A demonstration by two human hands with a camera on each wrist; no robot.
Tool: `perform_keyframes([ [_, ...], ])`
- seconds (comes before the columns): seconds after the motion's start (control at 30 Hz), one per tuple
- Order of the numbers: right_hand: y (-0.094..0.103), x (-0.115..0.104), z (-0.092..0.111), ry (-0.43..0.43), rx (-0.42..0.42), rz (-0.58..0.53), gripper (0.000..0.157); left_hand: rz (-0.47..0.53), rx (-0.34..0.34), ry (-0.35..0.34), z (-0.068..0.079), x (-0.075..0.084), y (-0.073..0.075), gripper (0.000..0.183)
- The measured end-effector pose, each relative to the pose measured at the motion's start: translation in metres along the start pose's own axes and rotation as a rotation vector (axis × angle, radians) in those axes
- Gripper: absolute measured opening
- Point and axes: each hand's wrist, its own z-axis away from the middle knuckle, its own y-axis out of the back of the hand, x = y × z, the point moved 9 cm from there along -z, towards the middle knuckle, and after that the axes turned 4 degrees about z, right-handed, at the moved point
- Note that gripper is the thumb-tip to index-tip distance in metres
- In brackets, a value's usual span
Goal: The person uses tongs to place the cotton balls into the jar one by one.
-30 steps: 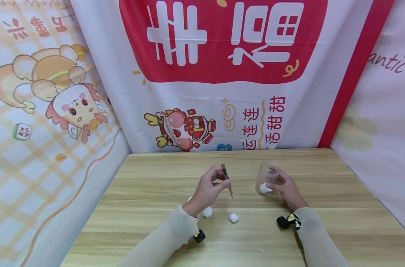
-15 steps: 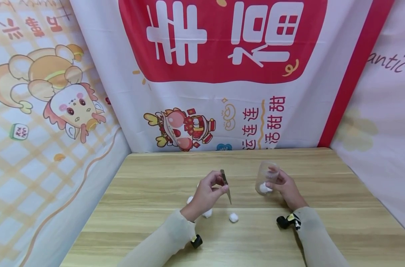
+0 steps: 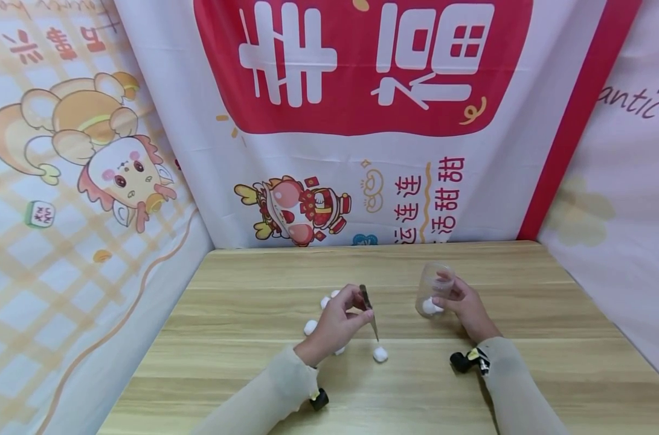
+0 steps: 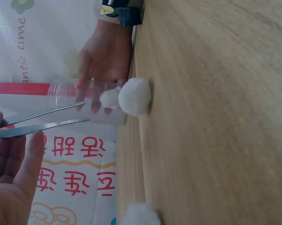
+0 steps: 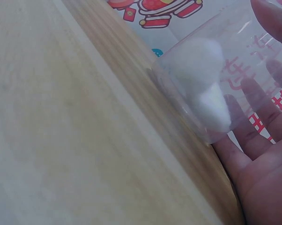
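My left hand [image 3: 337,320] pinches a pair of metal tweezers [image 3: 370,314], tips pointing down just above a white cotton ball [image 3: 380,354] on the table. In the left wrist view the two tips of the tweezers [image 4: 47,121] stand apart with nothing between them, and the cotton ball [image 4: 135,96] lies beyond them. My right hand [image 3: 467,308] holds a clear plastic jar [image 3: 437,284] around its side, upright on the table. White cotton balls [image 5: 197,75] lie at the bottom of the jar, seen through its wall in the right wrist view.
Several more cotton balls [image 3: 310,327] lie on the wooden table [image 3: 253,362] left of and partly behind my left hand. Printed cloth [image 3: 286,151] hangs along the table's back edge and at both sides.
My left hand has lowered the tweezers, so their tips have come down toward the nearest cotton ball. The right hand and the jar have stayed in place.
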Motion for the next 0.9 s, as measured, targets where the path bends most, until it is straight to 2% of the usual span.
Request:
perform_keyframes([
  [0.3,0.000,-0.001,-0.001,0.001,-0.004,0.004,0.070,-0.018,-0.041,0.052,0.005,-0.005,-0.004,0.021],
  [0.63,0.000,-0.001,0.000,-0.011,-0.003,-0.001,0.071,-0.007,-0.057,0.026,0.008,-0.011,-0.008,0.021],
  [0.9,-0.001,-0.002,0.001,-0.019,-0.004,-0.009,0.072,-0.042,-0.058,0.023,0.010,-0.013,-0.011,0.022],
])
